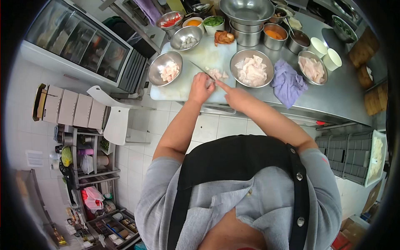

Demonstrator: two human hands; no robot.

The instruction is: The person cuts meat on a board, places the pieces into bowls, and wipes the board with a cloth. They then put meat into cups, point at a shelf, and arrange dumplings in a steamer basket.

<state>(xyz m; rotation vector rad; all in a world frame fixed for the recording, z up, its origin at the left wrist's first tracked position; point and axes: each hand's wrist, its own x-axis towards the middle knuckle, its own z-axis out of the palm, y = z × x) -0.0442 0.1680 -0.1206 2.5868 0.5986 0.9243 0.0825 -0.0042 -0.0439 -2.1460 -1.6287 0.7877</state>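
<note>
On a white cutting board (166, 92), my left hand (201, 88) is curled with its fingertips down on a piece of pale raw meat, mostly hidden beneath them. My right hand (238, 97) is closed around a knife, its index finger stretched forward towards the blade. The knife (199, 66) slants up and left past my left fingers; its handle is hidden. Small cut pieces of meat (217, 74) lie just beyond the blade. To the left, a steel bowl (153, 71) holds chopped meat. Right of my hands, another steel bowl (234, 68) holds larger pale slices.
A purple cloth (288, 83) lies beside a bowl of meat slices (312, 71). Behind the board stand a bowl of whitish pieces (187, 41), a browned piece of food (224, 38) and stacked steel pots (246, 37). White cups (332, 59) stand at the right.
</note>
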